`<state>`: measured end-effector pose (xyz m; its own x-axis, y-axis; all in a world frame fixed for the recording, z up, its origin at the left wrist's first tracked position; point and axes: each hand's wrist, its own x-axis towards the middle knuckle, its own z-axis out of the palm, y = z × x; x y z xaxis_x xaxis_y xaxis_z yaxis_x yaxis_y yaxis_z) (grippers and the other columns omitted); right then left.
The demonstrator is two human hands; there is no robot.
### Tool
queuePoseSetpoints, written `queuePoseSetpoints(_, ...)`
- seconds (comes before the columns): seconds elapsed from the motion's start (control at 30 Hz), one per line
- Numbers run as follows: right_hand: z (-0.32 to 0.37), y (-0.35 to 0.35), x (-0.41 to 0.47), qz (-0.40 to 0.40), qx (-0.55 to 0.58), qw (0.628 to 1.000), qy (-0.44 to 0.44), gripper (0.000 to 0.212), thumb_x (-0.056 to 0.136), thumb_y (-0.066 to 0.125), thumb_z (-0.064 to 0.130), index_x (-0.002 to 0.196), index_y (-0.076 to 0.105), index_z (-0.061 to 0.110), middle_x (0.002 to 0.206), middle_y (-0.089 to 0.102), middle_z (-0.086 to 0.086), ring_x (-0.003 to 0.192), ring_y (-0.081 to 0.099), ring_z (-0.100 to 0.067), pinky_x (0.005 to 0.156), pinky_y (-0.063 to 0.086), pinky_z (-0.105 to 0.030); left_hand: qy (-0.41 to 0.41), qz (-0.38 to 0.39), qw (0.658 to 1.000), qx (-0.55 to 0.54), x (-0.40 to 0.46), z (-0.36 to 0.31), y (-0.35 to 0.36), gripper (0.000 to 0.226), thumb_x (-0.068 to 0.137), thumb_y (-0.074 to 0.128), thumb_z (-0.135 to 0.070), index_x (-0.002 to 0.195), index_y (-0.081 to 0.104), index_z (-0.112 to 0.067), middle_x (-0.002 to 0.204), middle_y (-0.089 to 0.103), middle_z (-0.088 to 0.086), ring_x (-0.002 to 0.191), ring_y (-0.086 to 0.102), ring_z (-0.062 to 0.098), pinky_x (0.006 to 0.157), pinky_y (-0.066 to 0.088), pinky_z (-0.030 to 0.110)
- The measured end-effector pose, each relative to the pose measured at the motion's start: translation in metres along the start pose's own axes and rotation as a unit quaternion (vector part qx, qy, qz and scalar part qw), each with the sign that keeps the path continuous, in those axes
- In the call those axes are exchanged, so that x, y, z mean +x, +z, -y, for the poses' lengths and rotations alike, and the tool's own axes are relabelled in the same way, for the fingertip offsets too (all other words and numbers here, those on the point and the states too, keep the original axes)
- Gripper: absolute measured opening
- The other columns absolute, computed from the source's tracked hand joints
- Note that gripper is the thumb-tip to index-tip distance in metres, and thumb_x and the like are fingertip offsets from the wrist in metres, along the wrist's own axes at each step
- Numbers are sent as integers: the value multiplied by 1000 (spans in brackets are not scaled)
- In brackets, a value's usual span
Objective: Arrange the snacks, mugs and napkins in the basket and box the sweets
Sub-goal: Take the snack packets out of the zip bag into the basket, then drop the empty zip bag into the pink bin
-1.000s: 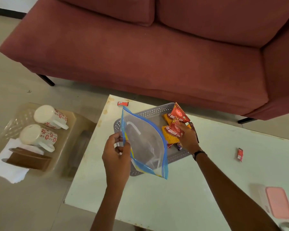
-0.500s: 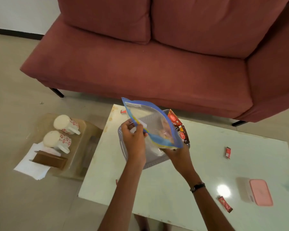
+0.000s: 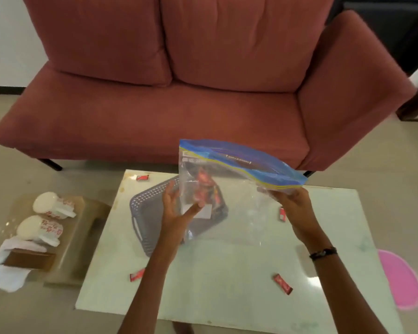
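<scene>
- Both hands hold up an empty zip bag [image 3: 229, 189]: your left hand [image 3: 179, 210] pinches its left edge, right hand [image 3: 291, 203] grips the blue seal.
- Basket [image 3: 150, 213] with snacks: directly behind the bag, centre frame, nearer your left.
- Mugs [image 3: 44, 216], napkins: lower left, off the worktop [image 3: 227, 273].

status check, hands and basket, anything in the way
Left hand and right hand hold the zip bag up over the basket. Snack packets in basket. Mugs not yet in. Bag blocks the view.
</scene>
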<state>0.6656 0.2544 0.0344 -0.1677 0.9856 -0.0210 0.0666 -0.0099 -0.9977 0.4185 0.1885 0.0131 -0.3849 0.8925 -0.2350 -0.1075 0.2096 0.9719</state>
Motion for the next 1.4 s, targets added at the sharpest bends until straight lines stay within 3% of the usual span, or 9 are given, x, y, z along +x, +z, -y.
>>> queuePoseSetpoints(0.1, -15, -66, -5, -13, 16, 1000, 17, 16, 85, 65, 17, 92, 77, 24, 99, 76, 2, 95, 66, -30, 83, 46, -43, -27, 85, 996, 21, -11, 18, 52, 49, 75, 74, -10, 120, 56, -17, 117, 67, 3, 102, 65, 10, 87, 51, 21)
queuePoseSetpoints(0.23, -40, -162, -23, 48, -7, 998, 38, 29, 79, 74, 27, 107, 72, 20, 116, 71, 2, 113, 63, -13, 97, 50, -31, -37, 70, 996, -31, -35, 40, 152, 12, 87, 59, -1, 94, 59, -10, 94, 60, 10, 71, 67, 10, 65, 54, 16)
queuePoseSetpoints(0.5, -95, -355, -68, 14, -45, 988, 150, 38, 88, 53, -11, 109, 69, 16, 110, 71, -5, 95, 70, -10, 74, 58, -27, -103, 145, 984, -24, -95, 102, 342, 14, 88, 57, 0, 89, 59, -14, 98, 67, 1, 81, 69, 18, 70, 53, 19)
queuePoseSetpoints(0.77, -153, -484, -125, -223, -137, 955, 140, 37, 83, 46, -25, 99, 69, -1, 93, 74, 10, 91, 68, 0, 84, 54, -16, -142, 269, 951, 56, -138, 160, 460, 32, 92, 53, -4, 119, 54, -21, 128, 59, -1, 108, 57, 10, 93, 43, 23)
queuePoseSetpoints(0.83, -176, -496, -135, -306, -156, 927, 152, 31, 81, 48, -23, 97, 69, -5, 95, 74, -4, 92, 67, -6, 89, 53, -24, -151, 294, 940, 82, -143, 173, 479, 32, 93, 52, -9, 122, 54, -24, 130, 57, -9, 109, 58, 8, 89, 43, 16)
queuePoseSetpoints(0.93, -220, -504, -146, -425, -201, 864, 178, 33, 77, 46, -20, 98, 66, -3, 105, 69, -21, 87, 62, 11, 78, 43, -1, -153, 312, 932, 104, -150, 190, 499, 30, 94, 51, -13, 121, 55, -26, 128, 57, -13, 108, 57, 2, 86, 42, 12)
queuePoseSetpoints(1.07, -292, -503, -148, -519, -207, 804, 204, 55, 65, 29, -23, 108, 53, 0, 112, 58, -15, 106, 54, -26, 85, 43, -19, -156, 323, 926, 117, -151, 220, 510, 28, 93, 51, -15, 117, 56, -28, 124, 57, -17, 103, 55, -11, 83, 42, 8)
queuePoseSetpoints(1.2, -361, -489, -149, -461, -302, 808, 208, 77, 63, 28, -28, 129, 48, 7, 132, 44, -15, 124, 40, -21, 109, 32, -30, -154, 333, 924, 111, -146, 256, 514, 26, 94, 50, -14, 115, 56, -29, 120, 57, -25, 100, 54, -15, 77, 42, 0)
queuePoseSetpoints(1.4, -462, -482, -154, -186, -433, 810, 349, 78, 75, 32, -28, 141, 42, 13, 158, 19, -13, 147, 1, -36, 117, 10, -51, -138, 346, 923, 96, -144, 306, 526, 26, 94, 51, -16, 112, 56, -33, 118, 57, -29, 106, 54, -9, 77, 42, 0)
